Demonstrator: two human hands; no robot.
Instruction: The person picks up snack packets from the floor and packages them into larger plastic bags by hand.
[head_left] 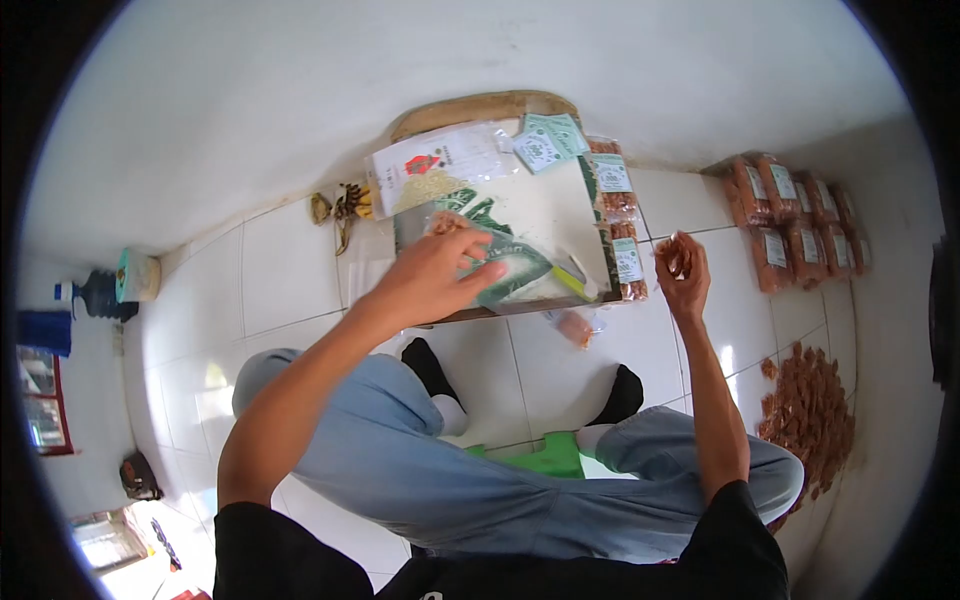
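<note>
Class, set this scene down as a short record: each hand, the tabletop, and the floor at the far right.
Left hand: over the low white tabletop with green print, beside a small brown piece; grip unclear
Right hand: beyond the tabletop's right edge, fingers closed on a crinkled brown piece
On tabletop: white plastic bag with red mark, pale-green printed cards, slim lime-green object
Far-right floor: clear plastic packs of brown contents with white labels; loose heap of brown pieces
</note>
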